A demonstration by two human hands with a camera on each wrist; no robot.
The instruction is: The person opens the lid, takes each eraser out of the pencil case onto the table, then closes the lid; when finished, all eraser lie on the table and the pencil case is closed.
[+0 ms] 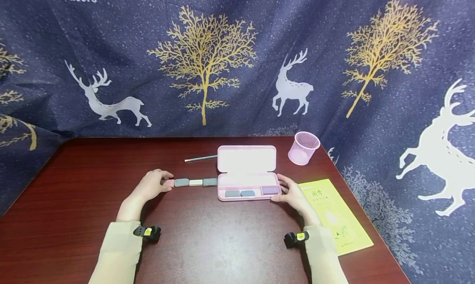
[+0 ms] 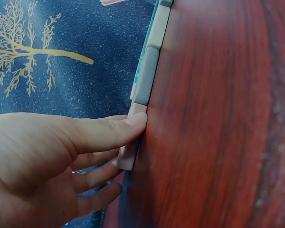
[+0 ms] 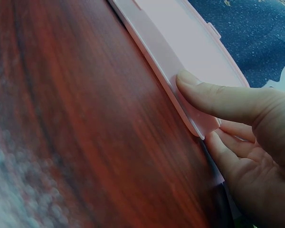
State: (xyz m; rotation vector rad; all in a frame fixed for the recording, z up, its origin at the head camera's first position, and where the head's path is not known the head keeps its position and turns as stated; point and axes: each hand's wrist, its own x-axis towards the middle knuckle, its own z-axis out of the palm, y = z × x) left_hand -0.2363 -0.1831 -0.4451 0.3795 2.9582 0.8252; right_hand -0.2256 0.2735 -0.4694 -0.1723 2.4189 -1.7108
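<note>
Four blocks [image 1: 196, 183] line up from the open case's [image 1: 246, 180] left edge, below the table's [image 1: 111, 160] back edge, the left hand [image 1: 152, 185] pinching the outermost, seemingly for alignment, while the right hand [image 1: 295, 196] grips the case's right edge, likely bracing it.

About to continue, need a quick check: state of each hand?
Left hand: closed, pinching the small pink rectangular block.
Right hand: closed, gripping the open pink rectangular pencil case.
</note>
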